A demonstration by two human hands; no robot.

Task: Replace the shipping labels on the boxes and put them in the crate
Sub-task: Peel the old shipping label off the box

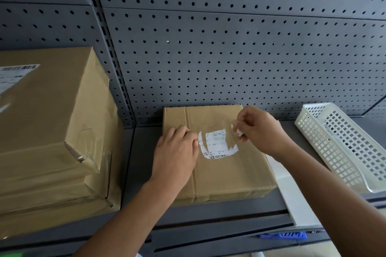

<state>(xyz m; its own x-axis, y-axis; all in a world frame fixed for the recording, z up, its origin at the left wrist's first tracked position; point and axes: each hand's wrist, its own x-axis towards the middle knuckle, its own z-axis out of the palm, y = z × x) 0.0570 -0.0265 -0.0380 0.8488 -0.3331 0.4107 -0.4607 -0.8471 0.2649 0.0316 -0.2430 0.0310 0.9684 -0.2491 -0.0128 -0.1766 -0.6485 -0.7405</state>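
Observation:
A flat brown cardboard box (225,171) lies on the grey shelf in front of me. On its top sits a white shipping label (217,145), torn at its edges. My left hand (177,152) rests on the box's left side, its fingertips at the label's left edge. Just above the box's right side, my right hand (259,129) pinches a small torn scrap of white label (238,130). A white perforated plastic crate (342,144) lies tilted at the right of the shelf.
A large brown box (52,131) with its own label (14,75) stands at the left. White sheets (292,190) lie between the small box and the crate. A grey pegboard wall (229,48) rises behind. Something blue (284,235) shows below the shelf edge.

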